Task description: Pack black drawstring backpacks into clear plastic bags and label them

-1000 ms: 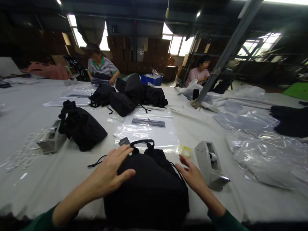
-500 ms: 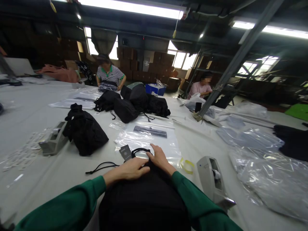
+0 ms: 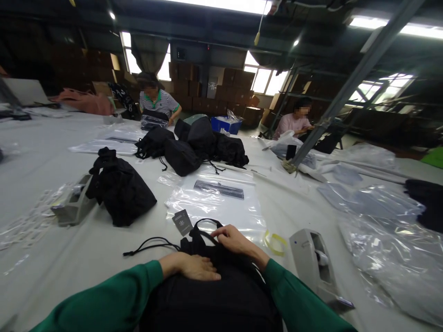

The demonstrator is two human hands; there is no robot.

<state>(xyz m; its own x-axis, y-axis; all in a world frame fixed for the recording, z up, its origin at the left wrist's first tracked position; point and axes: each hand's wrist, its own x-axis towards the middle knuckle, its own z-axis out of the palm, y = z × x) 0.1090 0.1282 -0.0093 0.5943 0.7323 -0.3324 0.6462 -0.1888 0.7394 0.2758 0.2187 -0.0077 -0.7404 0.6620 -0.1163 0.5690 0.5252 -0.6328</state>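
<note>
A black drawstring bag (image 3: 214, 299) lies in front of me, its carry loop and cord end pointing away from me. My left hand (image 3: 199, 267) rests flat on its upper face, fingers stretched out. At the loop, my right hand (image 3: 233, 239) has its fingers curled around the bag's top edge. A dark grey hang tag (image 3: 182, 222) with a white snowflake-like mark sticks out beside the loop. The black drawcord (image 3: 152, 239) trails left over the table. Just beyond the bag lie clear plastic bags (image 3: 221, 210) with a dark printed panel.
Tape dispensers stand at left (image 3: 74, 203) and right (image 3: 320, 267). One black bag (image 3: 121, 189) sits at left, with several more black bags (image 3: 183, 157) farther back. Clear plastic (image 3: 391, 258) covers the right side, near a yellow strip (image 3: 276, 243). Two people sit across the table.
My left hand has moved back from the bag's top onto its face and flattened. My right hand's fingers have curled in at the top edge. The loop now stands up more.
</note>
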